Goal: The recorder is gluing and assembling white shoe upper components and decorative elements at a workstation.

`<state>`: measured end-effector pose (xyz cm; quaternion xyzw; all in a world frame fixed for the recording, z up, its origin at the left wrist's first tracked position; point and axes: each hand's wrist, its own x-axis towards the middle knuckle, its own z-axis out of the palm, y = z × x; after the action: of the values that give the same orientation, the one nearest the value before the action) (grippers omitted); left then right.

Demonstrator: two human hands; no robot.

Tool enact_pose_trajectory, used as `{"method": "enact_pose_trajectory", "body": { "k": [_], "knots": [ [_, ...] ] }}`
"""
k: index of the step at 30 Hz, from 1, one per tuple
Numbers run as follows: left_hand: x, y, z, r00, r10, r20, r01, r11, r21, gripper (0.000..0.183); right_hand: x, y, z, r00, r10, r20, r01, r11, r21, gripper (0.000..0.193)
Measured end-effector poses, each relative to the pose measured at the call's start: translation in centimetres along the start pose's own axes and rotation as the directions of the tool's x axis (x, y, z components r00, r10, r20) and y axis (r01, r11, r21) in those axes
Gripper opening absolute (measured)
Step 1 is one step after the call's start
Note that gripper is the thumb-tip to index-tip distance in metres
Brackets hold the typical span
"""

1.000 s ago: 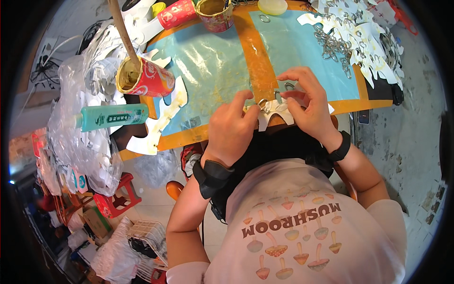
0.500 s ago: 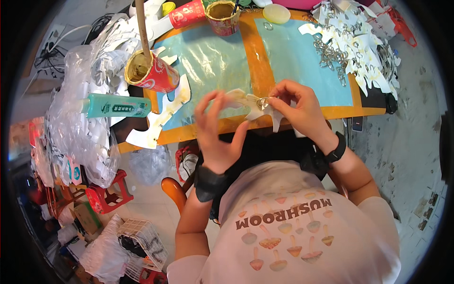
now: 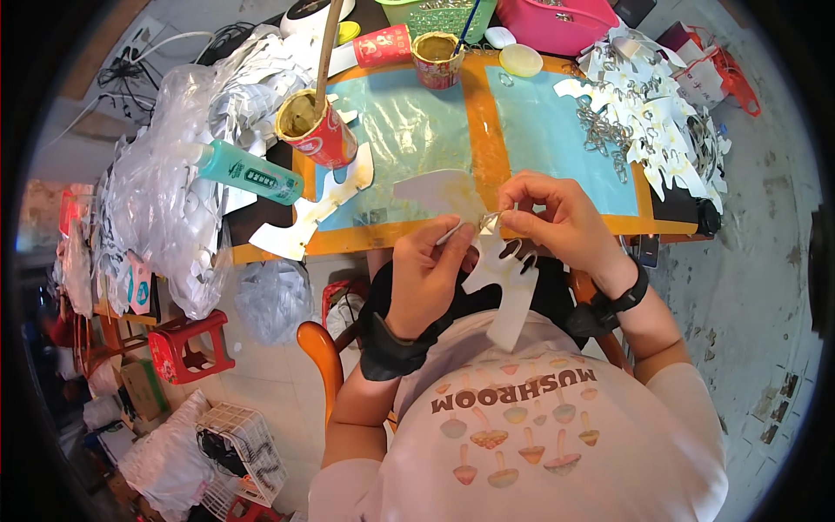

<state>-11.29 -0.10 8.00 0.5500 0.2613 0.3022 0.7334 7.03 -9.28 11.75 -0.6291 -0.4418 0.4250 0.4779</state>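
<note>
A white cut-out piece with a jagged outline (image 3: 515, 303), of leather-like sheet, is held above the near table edge. My left hand (image 3: 426, 271) pinches it between thumb and fingers. Close against it, my right hand (image 3: 561, 224) is closed on a small shiny metal ring (image 3: 488, 223) at a narrow part of the piece; the fingertips partly hide the ring. Beyond my hands, on the table, lies a pale flat shape (image 3: 435, 187). Another white cut-out (image 3: 323, 209) with yellowish smears lies to the left, beside a red paper cup of brownish paste (image 3: 326, 139) with a stick in it.
A green bottle (image 3: 254, 171) rests at left near bagged white pieces (image 3: 165, 174). At the back stand a second paste cup (image 3: 437, 65), a green basket (image 3: 426, 16) and a pink basin (image 3: 557, 22). Metal rings (image 3: 602, 130) and smeared white pieces (image 3: 661, 113) are heaped at right.
My left hand, open and apart from the piece before, has come in and pinches it. The white piece has turned and hangs lower toward me. My right hand stays closed at the ring.
</note>
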Motion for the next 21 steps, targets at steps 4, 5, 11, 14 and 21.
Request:
{"method": "enact_pose_trajectory", "body": {
  "k": [4,5,11,14,21],
  "knots": [
    [-0.1,0.9,-0.9,0.983,-0.018,0.181,0.017,1.0,0.011,0.018,0.0,-1.0,-0.7,0.995,0.005,0.102,-0.001,0.999,-0.04,0.01],
    [-0.1,1.1,-1.0,0.976,-0.034,0.215,0.034,0.999,0.002,0.018,0.0,-1.2,-0.8,0.99,0.005,0.144,-0.001,1.0,-0.03,0.01],
    [-2.1,0.7,0.1,0.999,-0.028,0.032,0.034,0.97,-0.239,0.018,0.1,-2.4,-0.9,0.96,0.1,0.263,-0.114,0.993,0.04,0.012],
    [-1.7,-0.4,-0.7,0.99,0.068,0.12,-0.038,0.971,-0.236,0.021,0.1,-2.4,-0.6,0.97,0.045,0.241,-0.053,0.998,0.03,0.014],
    [-0.2,-2.9,1.7,0.979,-0.032,-0.199,-0.058,0.9,-0.433,0.022,0.2,0.4,0.1,0.986,0.086,-0.141,-0.014,0.894,0.448,0.036]
  ]
}}
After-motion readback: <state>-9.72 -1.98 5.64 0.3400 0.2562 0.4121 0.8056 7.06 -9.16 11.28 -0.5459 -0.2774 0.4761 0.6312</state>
